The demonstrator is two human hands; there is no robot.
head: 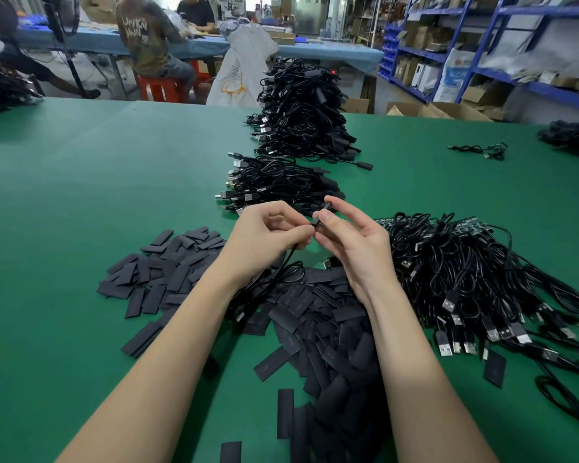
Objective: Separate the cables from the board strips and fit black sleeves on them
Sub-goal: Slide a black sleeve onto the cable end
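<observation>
Cable [283,267] pinched between both hands' fingers [303,230].

sleeves [315,315] lie nearest, board-strip cables [465,272] to their right, cable stacks [281,185] behind on the table [81,195].

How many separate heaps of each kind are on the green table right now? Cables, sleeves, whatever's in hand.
Finished cable stacks ahead, far and near: 2
Unprocessed cable heap with board strips: 1
Cable heaps at table edges, left and right: 2
Loose single cable: 1
Black sleeve pile: 1
Cable in work, held by left hand and right hand: 1
Total: 8
</observation>
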